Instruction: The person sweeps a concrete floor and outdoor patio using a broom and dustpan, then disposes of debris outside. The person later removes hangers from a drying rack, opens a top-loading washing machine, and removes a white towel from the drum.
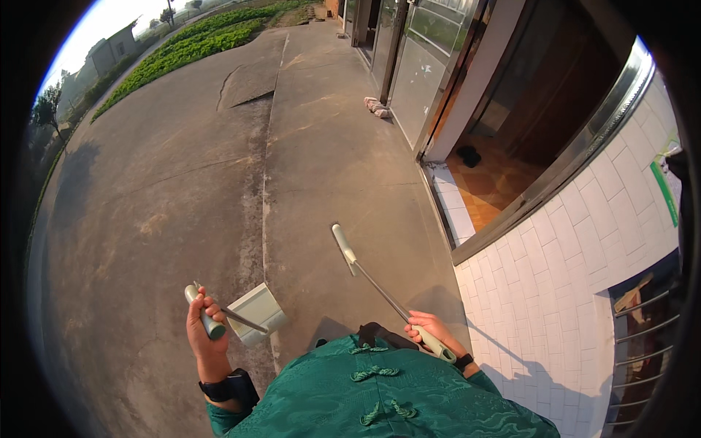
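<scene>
My left hand point(207, 323) is closed around the pale green handle of a long-handled dustpan point(256, 311). Its metal rod runs right to the pan, which hangs low over or rests on the concrete; which of the two I cannot tell. My right hand point(432, 328) grips the pale green end of a broom's metal pole. Ahead and to the left of that hand, the broom head point(344, 243) is down at the concrete floor, apart from the dustpan, with its dark bristles mostly hidden under the head.
An open doorway with a white tiled sill point(452, 202) and a white brick-patterned wall point(526, 279) are at the right. A crumpled cloth point(377, 107) lies by the glazed door. Cracked, raised concrete point(249, 87) is farther ahead, before green plants point(202, 44).
</scene>
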The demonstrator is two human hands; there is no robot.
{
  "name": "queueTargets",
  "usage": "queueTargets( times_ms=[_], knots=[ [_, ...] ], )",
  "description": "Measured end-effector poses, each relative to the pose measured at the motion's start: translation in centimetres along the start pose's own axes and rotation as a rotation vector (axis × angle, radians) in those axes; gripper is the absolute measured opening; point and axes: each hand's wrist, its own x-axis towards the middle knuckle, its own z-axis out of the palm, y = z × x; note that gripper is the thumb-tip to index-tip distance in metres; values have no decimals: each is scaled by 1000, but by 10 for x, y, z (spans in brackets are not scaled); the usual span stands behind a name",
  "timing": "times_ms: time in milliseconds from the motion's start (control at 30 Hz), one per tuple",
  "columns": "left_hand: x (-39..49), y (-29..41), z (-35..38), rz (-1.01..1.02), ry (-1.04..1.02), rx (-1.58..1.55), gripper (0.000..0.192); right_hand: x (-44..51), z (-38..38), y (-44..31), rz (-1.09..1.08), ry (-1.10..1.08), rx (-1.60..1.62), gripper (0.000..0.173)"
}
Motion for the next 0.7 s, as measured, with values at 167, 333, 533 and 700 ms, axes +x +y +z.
queueTargets(
  times_ms=[167,333,533,700],
  knots=[
    [138,-1,27,-63,-85,12,22,47,18,-40,-63,174,-41,27],
    [249,-13,76,-68,-60,-3,19,131,22,-130,-58,229,-153,10],
    [362,-24,171,-36,-64,-37,28,252,55,-277,-44,115,-269,17],
    [459,-73,228,-32,29,-74,30,344,89,-412,-29,-57,-170,70]
  ],
)
